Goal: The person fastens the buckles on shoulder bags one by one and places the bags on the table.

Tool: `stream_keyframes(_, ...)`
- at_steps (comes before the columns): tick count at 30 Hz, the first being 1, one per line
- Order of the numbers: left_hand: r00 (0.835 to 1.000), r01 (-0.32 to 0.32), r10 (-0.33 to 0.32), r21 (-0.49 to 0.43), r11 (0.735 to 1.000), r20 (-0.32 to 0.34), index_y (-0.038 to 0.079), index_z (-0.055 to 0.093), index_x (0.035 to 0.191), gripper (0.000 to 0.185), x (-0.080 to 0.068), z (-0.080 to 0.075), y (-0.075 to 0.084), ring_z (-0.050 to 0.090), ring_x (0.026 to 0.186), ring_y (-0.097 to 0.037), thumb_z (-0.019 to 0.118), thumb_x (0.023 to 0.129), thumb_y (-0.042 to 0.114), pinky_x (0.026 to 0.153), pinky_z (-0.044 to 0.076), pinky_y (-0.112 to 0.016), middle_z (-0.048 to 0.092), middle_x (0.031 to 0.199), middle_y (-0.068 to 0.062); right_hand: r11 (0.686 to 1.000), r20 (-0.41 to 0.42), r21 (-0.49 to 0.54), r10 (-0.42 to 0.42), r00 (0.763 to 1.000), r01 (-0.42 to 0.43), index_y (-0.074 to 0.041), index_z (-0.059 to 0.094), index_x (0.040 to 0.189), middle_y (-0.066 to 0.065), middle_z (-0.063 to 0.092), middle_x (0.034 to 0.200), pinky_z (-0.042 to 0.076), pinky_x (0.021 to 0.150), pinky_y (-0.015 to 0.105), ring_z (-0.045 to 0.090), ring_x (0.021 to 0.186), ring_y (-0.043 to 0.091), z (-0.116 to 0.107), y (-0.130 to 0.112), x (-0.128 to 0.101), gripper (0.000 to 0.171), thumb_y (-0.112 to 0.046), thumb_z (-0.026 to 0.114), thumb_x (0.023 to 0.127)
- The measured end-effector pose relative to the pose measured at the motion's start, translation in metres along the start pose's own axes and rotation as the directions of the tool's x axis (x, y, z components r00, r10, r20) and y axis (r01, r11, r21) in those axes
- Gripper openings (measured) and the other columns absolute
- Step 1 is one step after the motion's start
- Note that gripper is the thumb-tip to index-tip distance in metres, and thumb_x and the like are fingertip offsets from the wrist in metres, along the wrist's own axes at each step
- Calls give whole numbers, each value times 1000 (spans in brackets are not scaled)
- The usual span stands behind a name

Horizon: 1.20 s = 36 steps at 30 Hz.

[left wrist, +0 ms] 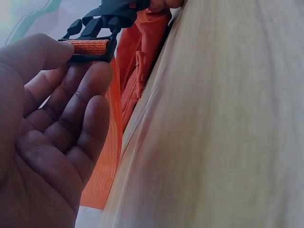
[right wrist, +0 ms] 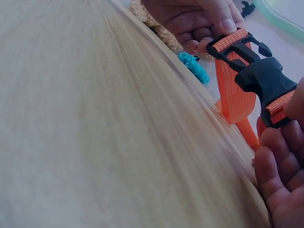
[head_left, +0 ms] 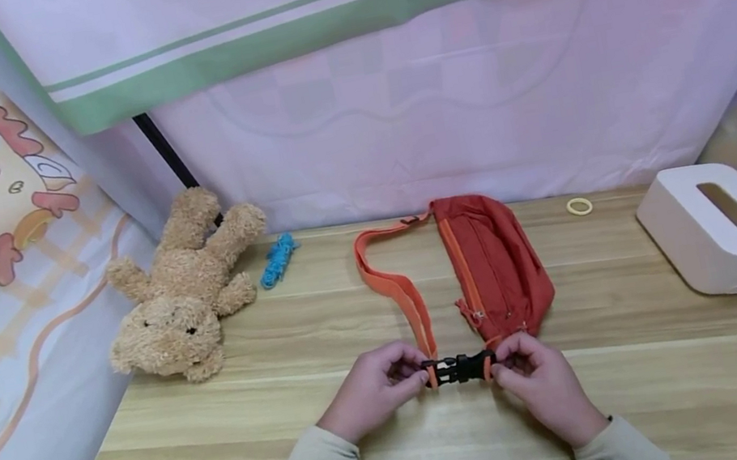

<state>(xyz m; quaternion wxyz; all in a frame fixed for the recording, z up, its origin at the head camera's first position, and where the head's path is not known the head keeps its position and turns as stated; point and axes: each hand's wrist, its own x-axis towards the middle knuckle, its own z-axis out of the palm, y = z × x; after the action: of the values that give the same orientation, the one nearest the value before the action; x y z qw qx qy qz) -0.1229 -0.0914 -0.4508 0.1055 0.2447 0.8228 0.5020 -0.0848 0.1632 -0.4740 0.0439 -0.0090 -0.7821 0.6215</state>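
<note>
A red waist bag with an orange strap lies on the table. Between the two hands is its black side-release buckle. My left hand pinches the pronged half by its webbing end, thumb on top. The socket half is pinched by my right hand at its own strap end. The two halves are lined up, with the middle prong right at the socket's mouth. Both side prongs still show outside the socket in the right wrist view. In the left wrist view, the strap hangs behind the left fingers.
A teddy bear lies at the back left, beside a bundle of blue cord. Behind the bag to the right is a pale yellow ring. A white tissue box stands at the right edge. Curtains border the wooden table.
</note>
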Motion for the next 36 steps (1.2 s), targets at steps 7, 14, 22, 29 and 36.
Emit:
stream_keyframes(7,1000,2,-3,3,1000,8,18,70,103,11,1,2,-1,64,84,-8,71,93,13,76,56,-26,67,90,10,1000,7,-8,-13,1000,13,-2,63,88,8,62,87,52,65,22,58,75,12,0,1,0,18,12,67,79)
stream_keyframes(14,1000,9,-9,11,1000,16,20,70,102,10,1,2,-1,64,83,-8,71,94,15,75,56,-26,67,90,11,1000,22,-13,-9,1000,9,-3,63,88,9,62,90,51,65,23,58,76,14,-1,3,1,17,12,67,80)
stream_keyframes(22,1000,8,-9,22,1000,16,21,70,103,10,2,4,-2,64,83,-7,71,94,17,74,56,-25,67,90,11,1000,51,-1,9,999,-9,-3,63,89,11,63,95,51,66,24,58,77,16,-1,2,1,16,10,70,82)
stream_keyframes(29,1000,11,-11,26,1000,3,20,71,105,11,2,4,-1,63,83,-7,71,94,18,74,56,-25,67,91,12,1000,60,-3,-20,998,20,-3,65,90,10,64,95,52,67,24,60,78,14,-1,4,1,17,10,71,82)
stream_keyframes(36,1000,24,-24,37,999,-1,21,71,106,13,2,4,0,63,84,-7,71,94,17,76,56,-25,67,92,12,999,76,-17,-28,997,30,-4,66,93,10,66,95,54,69,24,62,80,13,-1,5,1,16,6,74,84)
